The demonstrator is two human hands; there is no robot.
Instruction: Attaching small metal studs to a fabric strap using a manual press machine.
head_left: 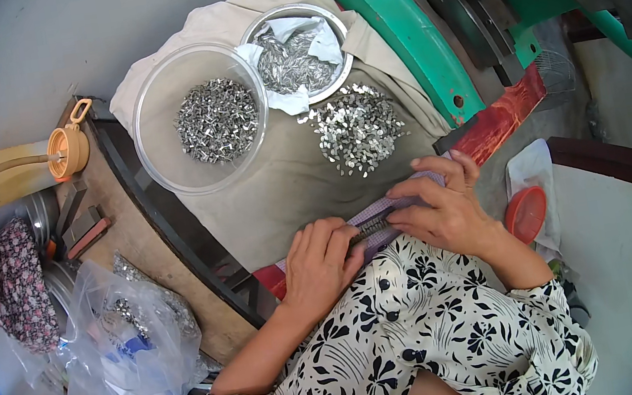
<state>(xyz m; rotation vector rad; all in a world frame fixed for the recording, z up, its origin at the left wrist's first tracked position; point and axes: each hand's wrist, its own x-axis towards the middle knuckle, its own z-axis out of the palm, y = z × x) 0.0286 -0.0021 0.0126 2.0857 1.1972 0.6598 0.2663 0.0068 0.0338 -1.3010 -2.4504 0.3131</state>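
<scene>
Close to my body, at the near edge of the cloth-covered table, a short dark metal bar with a ridged top point(373, 227) lies between my hands. My left hand point(319, 262) is closed, its thumb and fingertips gripping the bar's left end. My right hand point(447, 210) has curled fingers pressed on the right end. A purple checked cloth point(359, 218) lies beneath the bar and both hands. Just beyond them is a loose pile of small flat shiny metal pieces point(359, 127). What exactly sits in the ridges is too small to tell.
A clear plastic bowl point(149, 144) of small metal parts stands far left. Beside it, a metal bowl point(342, 32) holds thin metal pieces on white lining. A green machine point(406, 31) borders the far right. At left are a yellow bottle point(13, 171) and a plastic bag point(126, 370).
</scene>
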